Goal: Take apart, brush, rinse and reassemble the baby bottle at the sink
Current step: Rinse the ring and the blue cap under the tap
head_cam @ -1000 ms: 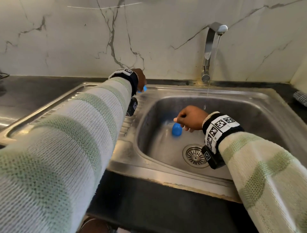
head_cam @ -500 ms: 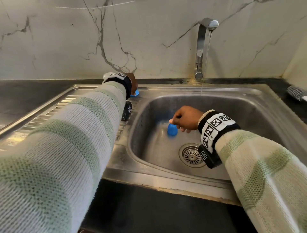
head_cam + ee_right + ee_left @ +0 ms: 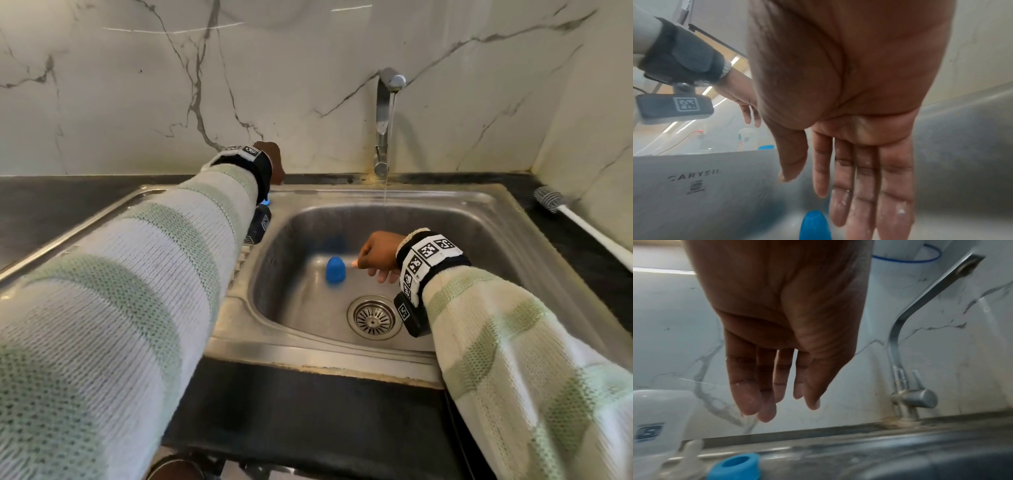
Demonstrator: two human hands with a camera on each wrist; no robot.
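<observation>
Veined white marble wall [image 3: 274,85] backs a dark countertop [image 3: 51,202].

"CARYSIL" [image 3: 693,175], its last letters faint, is stamped on the sink wall [image 3: 735,203] left of the right hand's fingers [image 3: 869,186], with a small square logo [image 3: 695,187] just beneath.

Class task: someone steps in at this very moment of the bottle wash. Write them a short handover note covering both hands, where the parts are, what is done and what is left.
Left hand: open, empty, above the blue ring on the sink rim.
Right hand: open, empty, beside the blue cap in the basin.
Bottle body and teat stand by the ring; brush lies on the right counter; tap runs.
Done: taken apart. How far brushing and rinsing have gone cannot be told; reassembly remains.
</observation>
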